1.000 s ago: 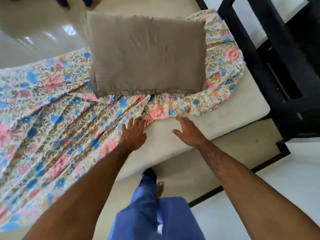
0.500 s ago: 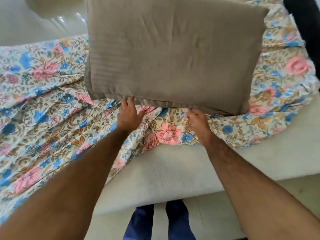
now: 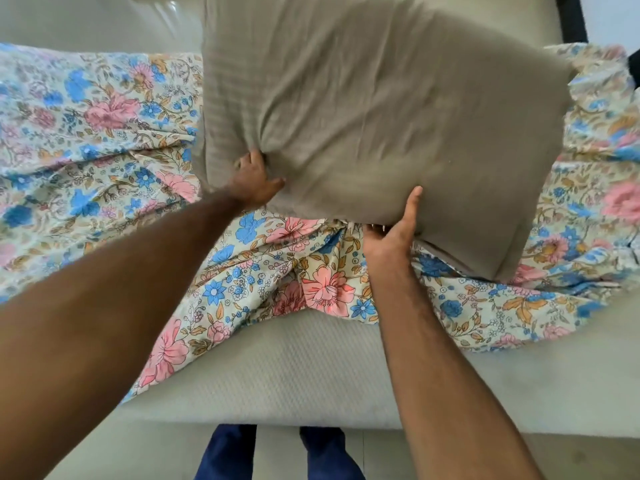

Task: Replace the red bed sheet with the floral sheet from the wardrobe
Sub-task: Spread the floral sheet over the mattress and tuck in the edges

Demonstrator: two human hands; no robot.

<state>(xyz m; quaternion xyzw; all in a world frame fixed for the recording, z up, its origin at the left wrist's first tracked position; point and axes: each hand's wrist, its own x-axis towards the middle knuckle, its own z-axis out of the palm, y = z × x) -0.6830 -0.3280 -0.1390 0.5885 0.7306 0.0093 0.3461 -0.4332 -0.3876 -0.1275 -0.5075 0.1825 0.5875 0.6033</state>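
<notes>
While you've got the floral sheet (image 3: 104,140) spread over most of the bed, it's honestly still pretty rumpled on the left, with folds running toward the middle. No red sheet anywhere in view, so I'd guess that part is done.

Moving right, your left hand (image 3: 254,180) is bunching up the near-left edge of the pillow (image 3: 381,109), fingers dug into the fabric so it's puckering around them. Below that, near you, a strip of bare mattress (image 3: 311,382) shows because the sheet's near edge is pulled back and hasn't been drawn down over the side.

Then your right hand (image 3: 394,233) has the pillow's near edge too, thumb up on top and fingers tucked underneath. That pillow sits on top of the sheet, with the near side looking lifted, though I can't tell if it's fully off the bed.

Far right, the sheet is gathered up in a wrinkly heap near the corner, not tucked.

So my read: mostly there, but you've got to shift that pillow, pull the near edge over the mattress, then smooth and tuck the right corner.
</notes>
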